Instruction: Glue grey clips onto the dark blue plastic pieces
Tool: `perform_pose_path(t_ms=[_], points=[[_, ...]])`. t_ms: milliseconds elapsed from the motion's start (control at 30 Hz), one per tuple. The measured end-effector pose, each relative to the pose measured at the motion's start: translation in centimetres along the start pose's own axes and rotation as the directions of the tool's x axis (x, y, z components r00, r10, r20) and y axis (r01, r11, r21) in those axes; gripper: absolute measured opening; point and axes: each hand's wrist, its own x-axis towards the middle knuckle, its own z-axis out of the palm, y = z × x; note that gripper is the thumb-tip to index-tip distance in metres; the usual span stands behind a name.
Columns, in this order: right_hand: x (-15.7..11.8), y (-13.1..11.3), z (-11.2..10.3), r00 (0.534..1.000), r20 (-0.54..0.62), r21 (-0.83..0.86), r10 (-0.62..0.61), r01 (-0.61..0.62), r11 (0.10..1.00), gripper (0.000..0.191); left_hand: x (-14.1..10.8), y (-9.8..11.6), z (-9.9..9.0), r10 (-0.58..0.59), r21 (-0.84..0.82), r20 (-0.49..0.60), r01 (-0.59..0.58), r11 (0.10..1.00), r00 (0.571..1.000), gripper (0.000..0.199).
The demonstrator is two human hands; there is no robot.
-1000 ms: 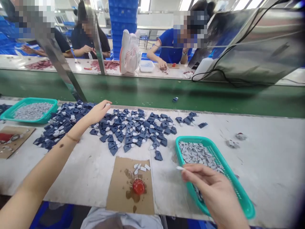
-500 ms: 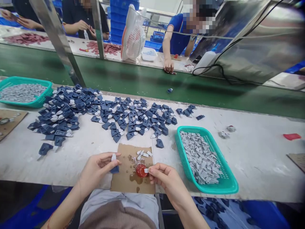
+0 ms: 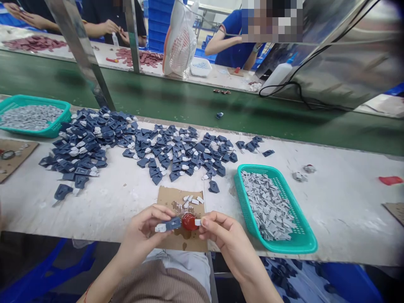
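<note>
My left hand (image 3: 151, 229) pinches a dark blue piece (image 3: 173, 223) with a pale grey end pointing left, held over the left part of a stained cardboard sheet (image 3: 167, 194). Between thumb and finger of my right hand (image 3: 222, 233) is a small light grey piece (image 3: 198, 222), at the right edge of a round red cap (image 3: 189, 221). Whether that piece touches the cap I cannot tell. Several small light grey pieces (image 3: 195, 201) lie on the cardboard behind the cap.
Many blue pieces (image 3: 176, 153) spread behind the cardboard and to the left. A green basket (image 3: 311, 244) of grey pieces stands right, another (image 3: 65, 113) far left. Beyond runs a green belt (image 3: 158, 97), with a metal post (image 3: 88, 59) at left. People sit across it.
My left hand has moved right, toward the cap, and the blue piece is turned from upright to lying sideways. Across the belt, a person's hand has lifted from small items on the belt.
</note>
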Motion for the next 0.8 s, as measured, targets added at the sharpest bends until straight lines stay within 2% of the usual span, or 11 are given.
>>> perform_pose_path(t_ms=[133, 233, 400, 600, 800], points=[[-1.1, -0.8, 1.7, 0.995, 0.095, 0.048, -0.037, 0.032, 0.998, 0.026, -0.2, 0.1, 0.9, 0.141, 0.011, 0.006, -0.141, 0.990, 0.990, 0.019], [-1.4, -0.9, 2.5, 0.987, 0.150, 0.044, -0.055, 0.049, 0.998, 0.023, -0.3, 0.5, 1.2, 0.188, 0.021, 0.027, -0.189, 0.982, 0.982, 0.022], [-1.3, -0.8, 2.8, 0.980, 0.179, 0.015, -0.087, 0.086, 0.996, 0.017, -0.6, 1.1, 1.3, 0.235, 0.066, 0.025, -0.236, 0.969, 0.972, 0.023], [-1.6, -0.7, 3.6, 0.987, 0.121, 0.008, -0.105, 0.105, 0.994, 0.018, -0.7, 0.9, 1.3, 0.272, 0.121, 0.029, -0.274, 0.954, 0.962, 0.026], [-2.0, -0.1, 4.2, 0.974, 0.030, -0.025, -0.226, 0.227, 0.974, 0.018, -0.7, 0.6, 1.2, 0.327, 0.171, 0.021, -0.326, 0.930, 0.945, 0.030]])
